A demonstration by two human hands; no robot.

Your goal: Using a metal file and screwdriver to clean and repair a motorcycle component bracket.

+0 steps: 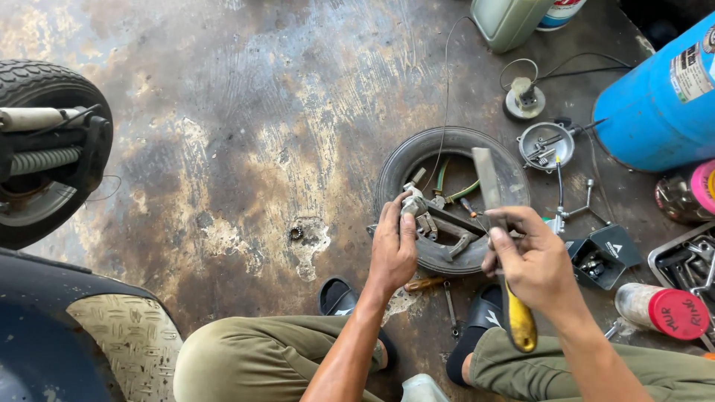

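The floor (246, 134) is rough, stained concrete with a dull oily sheen. The small tyre (417, 152) is matt black rubber. The chisel (488, 182) has a dull grey metal blade and a glossy yellow plastic handle (519, 324). The gas cylinder (655, 104) is smooth blue-painted metal.

We sit low over a stained concrete floor (246, 134) with a small tyre (417, 152) lying flat before us. Our left hand (392, 249) grips a metal part (414, 204) resting on the tyre's near rim. Our right hand (532, 260) holds a yellow-handled scraper (497, 223), blade pointing away. Far right stands a blue cylinder (659, 104); to the near right lies a red-capped can (663, 309). A scooter wheel (45, 149) stands at the left.
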